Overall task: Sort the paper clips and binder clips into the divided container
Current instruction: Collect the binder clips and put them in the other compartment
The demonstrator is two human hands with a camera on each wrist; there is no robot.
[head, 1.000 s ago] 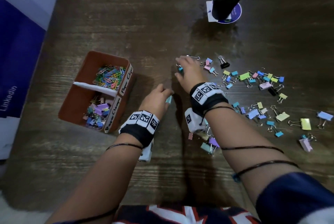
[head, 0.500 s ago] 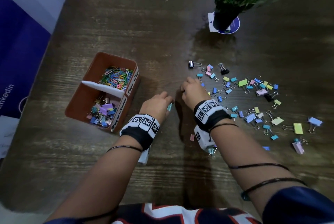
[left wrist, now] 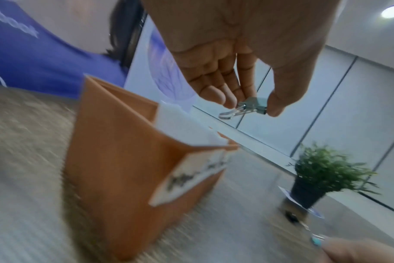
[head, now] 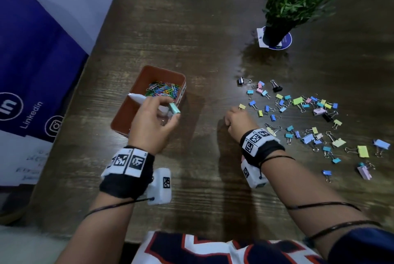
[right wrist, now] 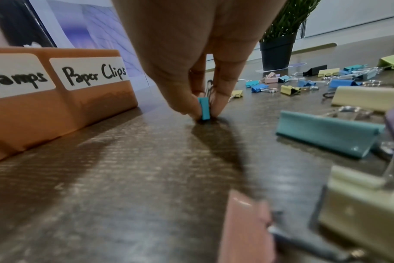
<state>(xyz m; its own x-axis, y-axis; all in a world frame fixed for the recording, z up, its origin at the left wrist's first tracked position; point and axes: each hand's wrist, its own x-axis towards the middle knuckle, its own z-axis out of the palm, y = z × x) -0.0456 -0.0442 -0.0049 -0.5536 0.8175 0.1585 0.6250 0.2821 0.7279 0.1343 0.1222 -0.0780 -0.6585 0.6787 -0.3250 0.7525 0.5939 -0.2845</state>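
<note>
An orange divided container (head: pixel 149 72) stands left of centre; colourful paper clips (head: pixel 164 90) fill its far compartment behind a white divider (head: pixel 136 98). My left hand (head: pixel 167 113) hovers over the container's near half and pinches a pale teal binder clip (head: pixel 175 107) between thumb and fingers, also seen in the left wrist view as the clip (left wrist: pixel 254 106). My right hand (head: pixel 231 117) rests on the table and pinches a small teal binder clip (right wrist: pixel 205 108) upright against the wood. Several loose binder clips (head: pixel 298 101) lie scattered to its right.
A potted green plant (head: pixel 294 3) stands on a coaster at the back right. A blue and white banner (head: pixel 32 72) runs along the table's left edge. White labels, one reading "Paper Clips" (right wrist: pixel 92 73), face the pile. My left hand hides the near compartment's contents.
My left hand has risen from the table and moved left over the container with its clip. My right hand has drawn back from the pile's far edge toward me.
</note>
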